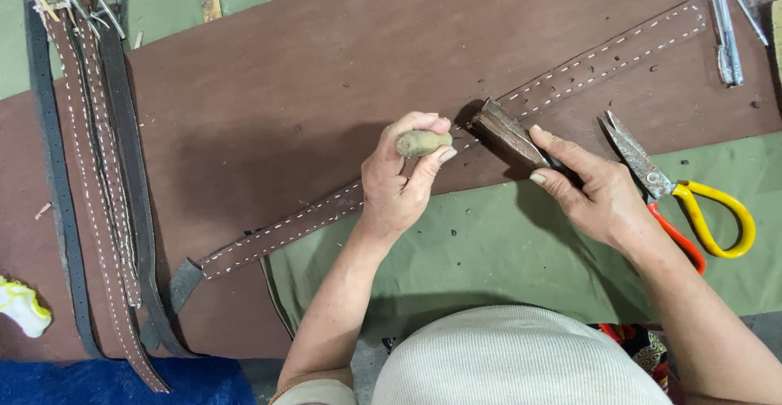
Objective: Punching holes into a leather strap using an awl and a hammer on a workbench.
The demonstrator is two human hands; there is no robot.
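On the worktop [505,250] of brown leather and green cloth, the left hand [399,181] clamps a small lump [422,142] just beside the dark tool [509,135] gripped by the right hand [590,189], both over the stitched strap [326,210]; steady, even pressure along the stitching seems best.

You have one view only: your head camera looks almost straight down, close over the worktop [489,258], with your own chest at the bottom edge.
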